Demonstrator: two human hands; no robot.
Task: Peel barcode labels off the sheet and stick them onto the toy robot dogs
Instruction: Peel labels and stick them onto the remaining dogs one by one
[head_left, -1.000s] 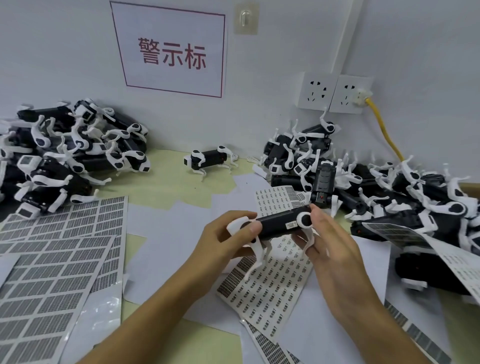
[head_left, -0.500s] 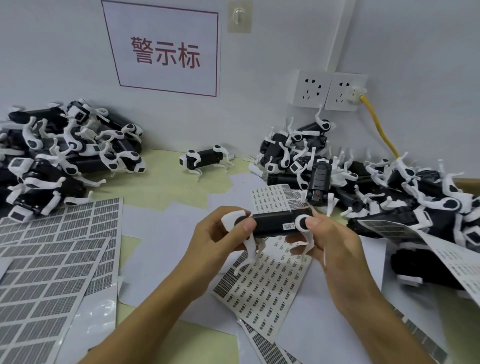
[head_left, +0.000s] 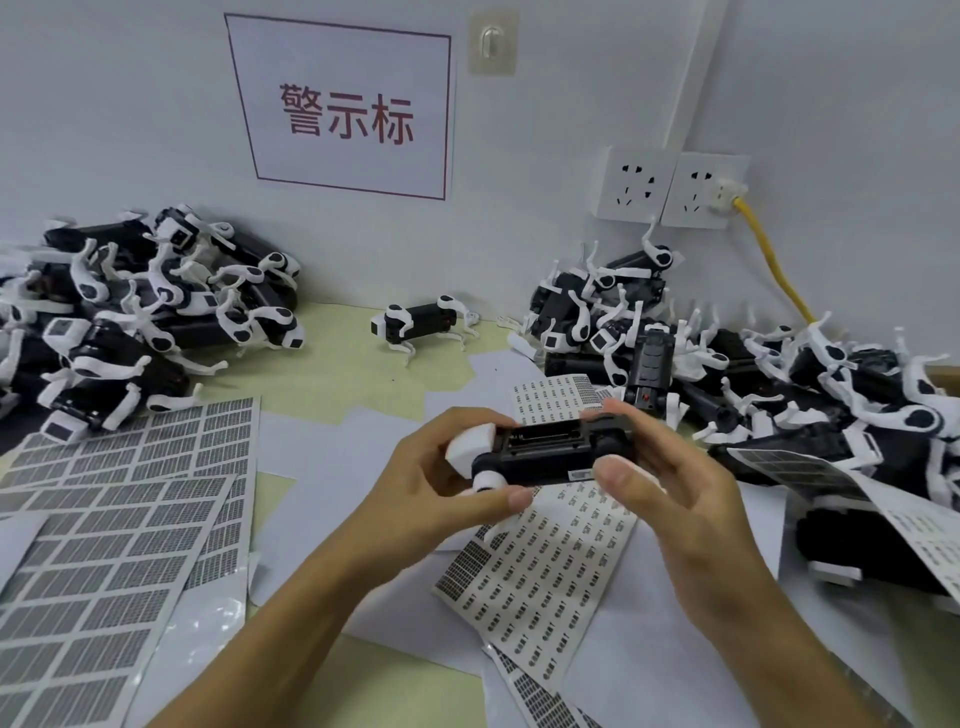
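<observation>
1. Two hands are wrapped round one toy robot dog (head_left: 545, 453), which is held sideways above the label sheet (head_left: 550, 582); its black underside is turned up toward the camera.
2. The white head end is gripped by the left hand (head_left: 441, 483), thumb curled underneath; the other end is pinched by the right hand (head_left: 670, 499), with the thumb pressed just beside a small white barcode label (head_left: 580, 474) on the body.
3. A pile of dogs (head_left: 130, 312) is heaped at the left, and a bigger heap (head_left: 753, 374) sits on the right by the wall; a single dog (head_left: 421, 327) is stood between them.
4. Grey sticker sheets (head_left: 104, 545) are spread on the table (head_left: 363, 384) at the left.
</observation>
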